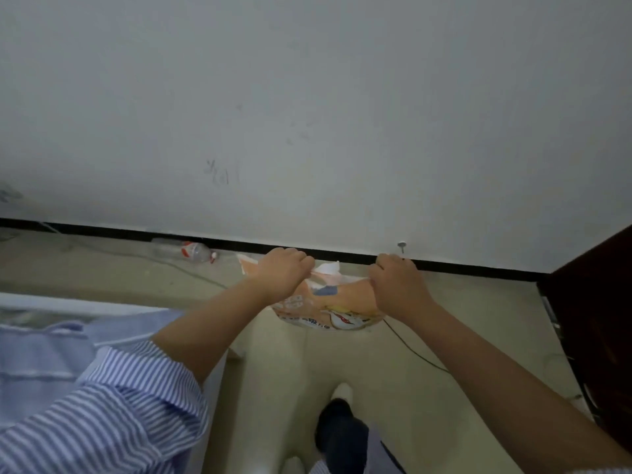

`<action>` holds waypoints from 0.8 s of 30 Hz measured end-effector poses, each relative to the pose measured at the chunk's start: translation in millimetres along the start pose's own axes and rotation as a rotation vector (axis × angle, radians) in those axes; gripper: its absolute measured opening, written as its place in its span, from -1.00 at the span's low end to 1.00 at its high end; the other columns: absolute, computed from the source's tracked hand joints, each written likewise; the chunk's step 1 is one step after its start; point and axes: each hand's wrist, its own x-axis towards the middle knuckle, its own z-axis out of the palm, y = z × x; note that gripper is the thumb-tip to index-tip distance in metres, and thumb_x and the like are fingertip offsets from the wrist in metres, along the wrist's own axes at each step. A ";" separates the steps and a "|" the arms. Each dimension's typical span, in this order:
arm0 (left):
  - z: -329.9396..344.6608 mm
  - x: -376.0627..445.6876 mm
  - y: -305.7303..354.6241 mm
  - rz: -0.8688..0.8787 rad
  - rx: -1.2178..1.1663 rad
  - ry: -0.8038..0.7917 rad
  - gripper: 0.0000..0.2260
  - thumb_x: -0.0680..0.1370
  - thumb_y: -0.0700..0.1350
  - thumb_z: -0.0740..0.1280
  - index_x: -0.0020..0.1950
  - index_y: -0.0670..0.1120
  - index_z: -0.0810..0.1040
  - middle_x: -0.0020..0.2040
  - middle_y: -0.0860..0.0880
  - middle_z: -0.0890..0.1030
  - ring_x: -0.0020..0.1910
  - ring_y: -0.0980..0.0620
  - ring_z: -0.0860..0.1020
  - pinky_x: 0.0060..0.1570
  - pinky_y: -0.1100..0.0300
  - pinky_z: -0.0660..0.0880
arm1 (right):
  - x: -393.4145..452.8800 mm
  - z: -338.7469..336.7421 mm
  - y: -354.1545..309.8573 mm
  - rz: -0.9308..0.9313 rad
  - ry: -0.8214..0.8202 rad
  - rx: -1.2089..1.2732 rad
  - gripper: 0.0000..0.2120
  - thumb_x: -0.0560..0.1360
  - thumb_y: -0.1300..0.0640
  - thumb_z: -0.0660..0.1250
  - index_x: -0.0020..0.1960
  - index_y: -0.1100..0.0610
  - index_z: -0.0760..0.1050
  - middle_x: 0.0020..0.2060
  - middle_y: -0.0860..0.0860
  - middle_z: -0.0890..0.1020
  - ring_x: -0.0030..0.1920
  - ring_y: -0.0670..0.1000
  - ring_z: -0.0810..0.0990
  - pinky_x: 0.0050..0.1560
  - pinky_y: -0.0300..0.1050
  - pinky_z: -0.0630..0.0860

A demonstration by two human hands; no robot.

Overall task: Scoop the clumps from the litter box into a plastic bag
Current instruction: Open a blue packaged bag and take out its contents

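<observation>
An orange printed plastic bag (328, 307) hangs in the air in front of me, above the floor near the wall. My left hand (282, 273) pinches the bag's top edge on the left side. Gripping the top edge on the right is my right hand (398, 285). The edge is stretched between the two hands. No litter box and no scoop are in view.
An empty clear bottle (191, 251) lies on the floor by the black baseboard (461, 266). A dark cable (415, 350) runs across the floor under my right arm. Dark wooden furniture (595, 319) stands at the right. A pale bed edge (68, 302) is at the left.
</observation>
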 end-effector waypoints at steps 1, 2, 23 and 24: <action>7.0 21.2 -16.9 -0.001 0.002 -0.010 -0.78 0.54 -0.18 0.21 0.18 -0.12 0.39 0.16 -0.08 0.50 0.13 -0.08 0.45 0.03 0.12 0.33 | 24.8 13.7 7.2 0.007 -0.004 0.046 -0.65 -0.19 0.39 0.48 -0.53 0.16 0.40 -0.55 0.06 0.45 -0.57 0.06 0.42 -0.45 -0.24 0.11; 14.3 42.2 -33.3 -0.003 0.004 -0.021 -0.79 0.55 -0.18 0.21 0.18 -0.13 0.40 0.16 -0.08 0.50 0.13 -0.08 0.46 0.01 0.12 0.32 | 51.5 27.2 15.2 0.004 -0.013 0.084 -0.66 -0.16 0.41 0.47 -0.51 0.17 0.40 -0.53 0.07 0.46 -0.56 0.06 0.42 -0.45 -0.23 0.12; 295.3 387.4 -182.2 0.041 -0.185 -0.346 -0.69 0.55 -0.25 0.16 0.28 -0.07 0.39 0.26 -0.03 0.47 0.24 -0.05 0.42 0.15 0.14 0.31 | 360.8 362.1 106.8 -0.007 -0.308 0.170 -0.57 -0.26 0.36 0.50 -0.43 0.15 0.49 -0.47 0.08 0.51 -0.47 0.11 0.54 -0.47 -0.19 0.43; 305.5 395.9 -181.3 0.052 -0.196 -0.357 -0.70 0.55 -0.25 0.16 0.27 -0.07 0.40 0.27 -0.04 0.47 0.26 -0.05 0.41 0.18 0.13 0.31 | 362.3 372.9 110.3 -0.012 -0.318 0.169 -0.57 -0.26 0.37 0.52 -0.43 0.16 0.49 -0.47 0.09 0.52 -0.47 0.12 0.54 -0.49 -0.17 0.44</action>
